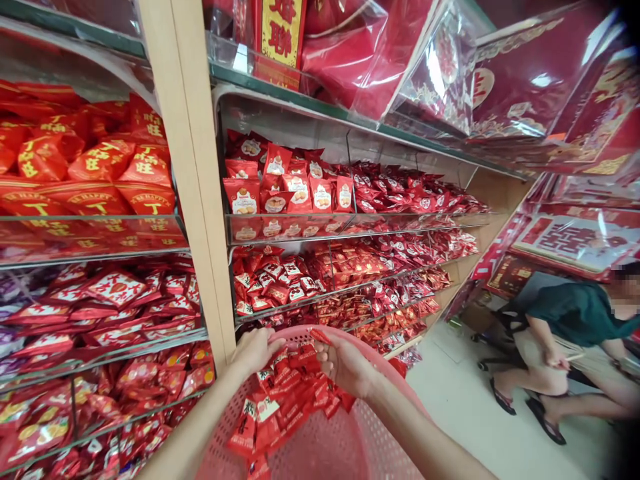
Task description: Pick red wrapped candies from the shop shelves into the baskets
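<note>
A small red packet (320,335) is pinched by the right hand (345,365) above the pink basket (320,447), long axis slanting toward the left hand (255,350). The left-hand fingers are curled over the packet heap (285,400); closure cannot be told.

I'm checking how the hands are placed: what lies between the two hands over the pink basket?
In the head view, a heap of small red packets fills the gap between the left hand and right hand, piled in the pink basket.

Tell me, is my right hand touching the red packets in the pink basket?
Touching. The head view shows the right hand pinching a small red packet in its fingertips, above the pile of red packets in the pink basket.
</note>
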Motion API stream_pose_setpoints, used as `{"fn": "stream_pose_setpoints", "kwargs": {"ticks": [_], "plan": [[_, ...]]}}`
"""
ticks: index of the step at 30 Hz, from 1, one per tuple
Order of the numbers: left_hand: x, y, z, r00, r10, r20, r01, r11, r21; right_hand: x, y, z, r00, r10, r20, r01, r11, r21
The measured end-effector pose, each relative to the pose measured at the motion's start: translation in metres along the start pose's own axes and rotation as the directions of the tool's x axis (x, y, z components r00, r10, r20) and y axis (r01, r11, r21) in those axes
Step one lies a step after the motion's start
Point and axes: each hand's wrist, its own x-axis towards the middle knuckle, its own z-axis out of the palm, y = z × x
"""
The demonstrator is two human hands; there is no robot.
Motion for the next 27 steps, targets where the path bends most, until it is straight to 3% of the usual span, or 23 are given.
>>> {"fn": "stream_pose_setpoints", "kwargs": {"ticks": [8, 14, 17, 20, 23, 25, 27], "plan": [[-0.001, 0.003, -0.004, 1.0, 0.013, 0.021, -0.014, 1.0, 0.021, 0.005, 0.004, -0.008, 0.989, -0.133, 0.069, 0.143, 0.974, -0.175], [-0.003, 0.006, -0.007, 0.999, -0.002, 0.036, 0.002, 1.0, 0.014, -0.004, 0.008, 0.002, 0.973, -0.176, 0.146, 0.216, 0.917, -0.335], [-0.003, 0.008, -0.009, 1.0, 0.007, 0.024, -0.008, 1.0, 0.022, -0.011, 0.017, 0.006, 0.95, -0.117, 0.288, 0.257, 0.82, -0.511], [-0.003, 0.008, -0.01, 1.0, 0.009, 0.028, -0.01, 1.0, 0.014, -0.017, 0.03, 0.006, 0.91, 0.042, 0.412, 0.251, 0.734, -0.631], [-0.003, 0.007, -0.01, 0.999, 0.011, 0.031, -0.011, 1.0, 0.011, -0.02, 0.043, 0.004, 0.871, 0.177, 0.459, 0.236, 0.668, -0.706], [-0.003, 0.007, -0.01, 0.999, 0.014, 0.031, -0.014, 1.0, 0.014, -0.019, 0.051, 0.005, 0.879, 0.167, 0.446, 0.285, 0.566, -0.774], [-0.002, 0.007, -0.009, 0.999, 0.012, 0.031, -0.012, 1.0, 0.017, -0.018, 0.057, 0.011, 0.897, 0.081, 0.434, 0.373, 0.39, -0.842]]}}
